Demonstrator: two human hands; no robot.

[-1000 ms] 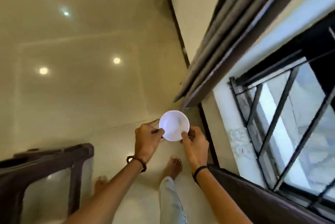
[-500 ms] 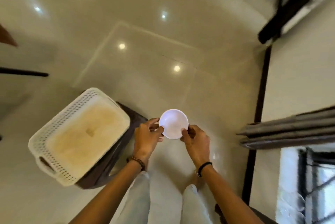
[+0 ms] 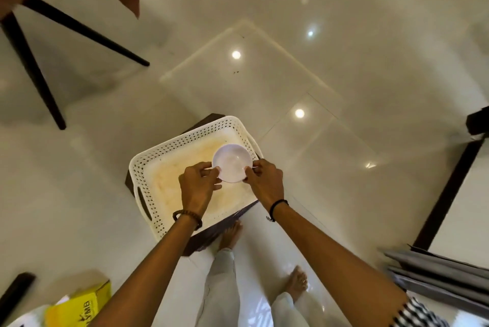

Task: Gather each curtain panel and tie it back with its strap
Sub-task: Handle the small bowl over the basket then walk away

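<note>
The left hand [image 3: 197, 189] and the right hand [image 3: 264, 183] both pinch the rim of a small white bowl [image 3: 231, 164] above a white basket [image 3: 164, 152]; held only by its edges, it may slip and drop. The grey curtain [image 3: 436, 279] hangs in straight folds at lower right, well apart, with no strap visible

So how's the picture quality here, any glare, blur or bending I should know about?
Head view: lights reflect as bright round spots on the glossy floor. Head view: the wide lens bends the edges, and the yellow box at bottom left is smeared. Head view: the white bowl, left hand and right hand at centre look fairly sharp.
</note>
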